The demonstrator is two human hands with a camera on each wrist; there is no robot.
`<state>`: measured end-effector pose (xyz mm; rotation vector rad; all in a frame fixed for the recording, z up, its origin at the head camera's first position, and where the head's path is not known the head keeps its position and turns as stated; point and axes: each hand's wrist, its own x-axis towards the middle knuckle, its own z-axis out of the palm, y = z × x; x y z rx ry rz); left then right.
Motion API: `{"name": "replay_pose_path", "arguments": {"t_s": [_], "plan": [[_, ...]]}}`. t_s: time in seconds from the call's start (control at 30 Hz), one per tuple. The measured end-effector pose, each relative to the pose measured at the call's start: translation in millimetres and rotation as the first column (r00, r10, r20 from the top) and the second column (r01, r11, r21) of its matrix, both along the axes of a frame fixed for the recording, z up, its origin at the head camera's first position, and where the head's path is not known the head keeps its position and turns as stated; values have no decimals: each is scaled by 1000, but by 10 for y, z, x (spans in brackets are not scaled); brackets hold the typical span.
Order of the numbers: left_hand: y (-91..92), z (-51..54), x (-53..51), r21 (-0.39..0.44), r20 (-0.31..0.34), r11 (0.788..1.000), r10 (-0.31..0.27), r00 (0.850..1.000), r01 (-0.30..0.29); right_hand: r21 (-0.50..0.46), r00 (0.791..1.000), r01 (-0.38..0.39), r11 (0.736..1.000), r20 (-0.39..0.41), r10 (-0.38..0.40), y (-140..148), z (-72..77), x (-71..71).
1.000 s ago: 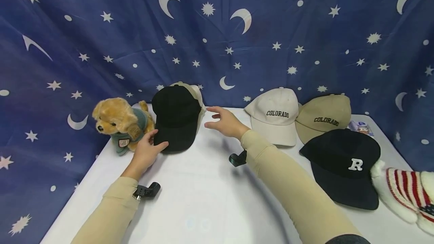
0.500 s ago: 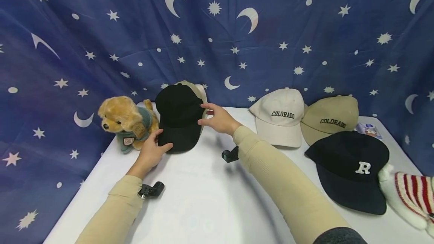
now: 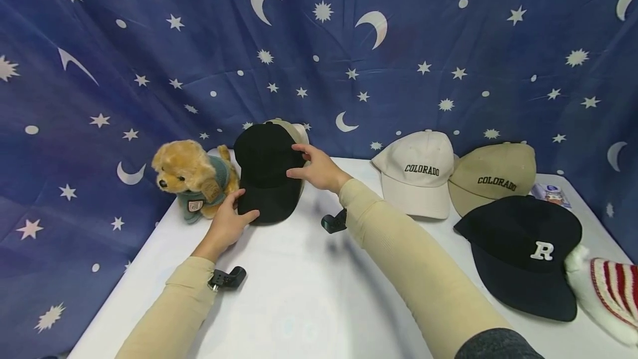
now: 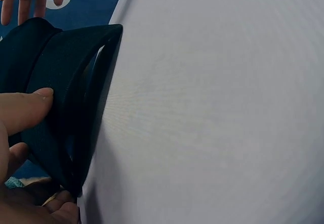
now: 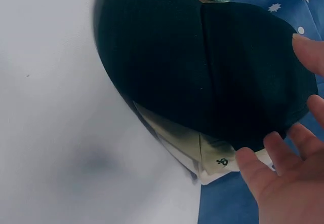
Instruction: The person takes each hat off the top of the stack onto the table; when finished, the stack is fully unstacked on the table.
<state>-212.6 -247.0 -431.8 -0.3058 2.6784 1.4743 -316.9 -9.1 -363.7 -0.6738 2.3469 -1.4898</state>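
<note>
A black cap (image 3: 269, 157) leans at the front of a stack, with light caps (image 5: 217, 155) showing behind it in the right wrist view. My left hand (image 3: 226, 226) grips the left edge of its brim (image 4: 66, 77), the thumb (image 4: 28, 110) lying on top and the other fingers at the edge and partly hidden. At the crown's right side is my right hand (image 3: 321, 169), its fingers spread and relaxed. In the right wrist view its thumb (image 5: 310, 54) and fingertips (image 5: 248, 158) lie along the crown's edge.
A plush dog (image 3: 184, 168) stands close left of the stack. To the right are a cream cap (image 3: 421, 165), a tan cap (image 3: 498, 173), a dark cap with an R (image 3: 523, 248), a small package (image 3: 552, 194) and a white plush (image 3: 598, 298). A patterned curtain (image 3: 309, 32) hangs behind.
My right hand has moved left from beside the stack to the black cap's crown. The left hand stays at the brim. The head view has shifted slightly, moving the scene rightward.
</note>
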Motion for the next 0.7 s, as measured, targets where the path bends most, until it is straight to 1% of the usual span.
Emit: {"name": "replay_pose_path", "arguments": {"t_s": [0.2,0.37,0.57,0.7], "plan": [[-9,-12,-16,11,5,1000,3,1000,-3,-18,1000,-24,1000,6,24,-6,38,17],[-20,-37,-30,18,0,1000,8,1000,-8,7,1000,-25,1000,-5,25,-9,58,36],[51,-38,-23,44,-6,999,-3,1000,4,13,1000,-16,1000,16,15,82,39,34],[104,-33,-19,64,-23,998,-13,1000,15,8,1000,-6,1000,15,6,161,21,24]]}}
